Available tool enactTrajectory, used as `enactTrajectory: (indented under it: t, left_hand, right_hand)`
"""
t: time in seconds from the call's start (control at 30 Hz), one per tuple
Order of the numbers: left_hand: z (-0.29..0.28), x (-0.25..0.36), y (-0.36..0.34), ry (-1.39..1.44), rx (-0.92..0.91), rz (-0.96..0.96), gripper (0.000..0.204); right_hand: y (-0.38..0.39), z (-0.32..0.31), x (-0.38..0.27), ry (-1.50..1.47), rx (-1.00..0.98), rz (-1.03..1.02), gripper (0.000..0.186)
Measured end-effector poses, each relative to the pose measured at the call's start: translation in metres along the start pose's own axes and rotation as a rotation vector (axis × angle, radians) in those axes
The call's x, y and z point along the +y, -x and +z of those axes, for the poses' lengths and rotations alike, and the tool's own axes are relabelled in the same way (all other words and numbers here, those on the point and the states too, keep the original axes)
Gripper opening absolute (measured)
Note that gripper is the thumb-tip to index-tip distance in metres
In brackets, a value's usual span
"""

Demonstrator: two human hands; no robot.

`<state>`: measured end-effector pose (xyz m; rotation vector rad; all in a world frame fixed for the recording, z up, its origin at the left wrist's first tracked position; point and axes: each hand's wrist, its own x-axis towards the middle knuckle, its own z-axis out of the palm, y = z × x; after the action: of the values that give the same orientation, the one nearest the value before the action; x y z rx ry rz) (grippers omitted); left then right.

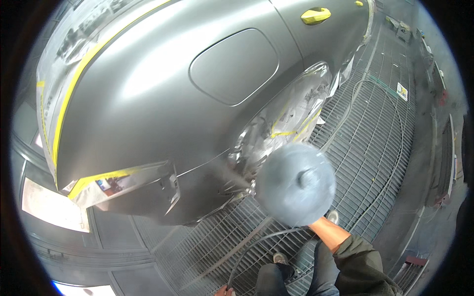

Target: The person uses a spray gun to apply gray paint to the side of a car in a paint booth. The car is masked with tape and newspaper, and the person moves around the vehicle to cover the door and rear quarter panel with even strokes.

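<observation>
A spray gun with a large grey cup [296,182] is in my right hand [321,227], whose fingers are hidden beneath the cup. Pale mist spreads from the nozzle [252,187] toward the grey car body [158,118] near its lower rear corner. My left hand [224,291], at the bottom edge, grips a dark hose [249,246] that runs up toward the gun. Crumpled covering with yellow tape [286,113] fills the wheel area beside the gun, and a taped patch [113,182] sits at the rear lamp.
The car's door handle is wrapped in yellow [316,16]. Metal floor grating [370,143] runs along the car and under my feet, with a loose hose [400,113] lying on it. A long ledge [447,158] lines the right side. Bright panels [54,202] show at the left.
</observation>
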<state>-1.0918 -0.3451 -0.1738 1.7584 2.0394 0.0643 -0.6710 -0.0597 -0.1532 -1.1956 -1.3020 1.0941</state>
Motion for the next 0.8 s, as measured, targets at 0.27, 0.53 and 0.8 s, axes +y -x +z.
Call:
enactTrajectory:
  t: [0.27,0.53,0.8]
  left_hand:
    - [0.021,0.142,-0.049,-0.052,0.000,0.068,0.026]
    - [-0.026,0.312,-0.091,0.290,-0.048,-0.170,0.039]
    - [-0.043,0.288,-0.079,0.302,-0.001,-0.140,0.034]
  right_hand:
    - [-0.081,-0.157,-0.075,-0.264,0.205,0.217,0.021]
    - [-0.144,-0.277,-0.092,-0.149,0.458,-0.035,0.026]
    - [-0.123,-0.251,-0.137,-0.102,0.366,0.062,0.016]
